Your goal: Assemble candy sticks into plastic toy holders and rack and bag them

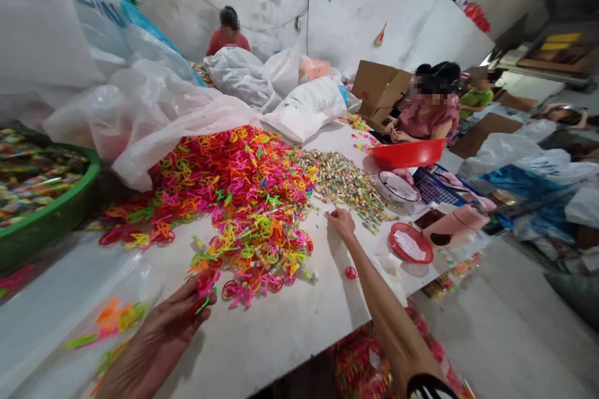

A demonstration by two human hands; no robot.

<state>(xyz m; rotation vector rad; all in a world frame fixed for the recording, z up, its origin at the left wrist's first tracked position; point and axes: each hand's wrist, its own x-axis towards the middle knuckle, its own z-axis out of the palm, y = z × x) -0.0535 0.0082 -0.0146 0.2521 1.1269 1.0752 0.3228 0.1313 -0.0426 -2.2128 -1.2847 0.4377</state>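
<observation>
My left hand [175, 318] is at the near edge of a big heap of bright plastic toy pieces [243, 193], with rings and thin stems. Its fingers are closed around a few pink, red and green plastic toy pieces [206, 283]. Farther forward, my right hand [342, 223] is held low over the white table [281, 336], fingers pinched together. Something small and pale may be at its fingertips, too small to name. Just beyond it spreads a pile of small wrapped candy tubes [349, 177]. One red plastic ring [350, 272] lies alone beside my right forearm.
A green tub [70, 212] of wrapped pieces stands at left, below white plastic sacks [154, 106]. At right are a red basket [410, 243], a pink bottle [461, 224], a blue basket [435, 187] and a red basin [409, 153]. Several people sit beyond.
</observation>
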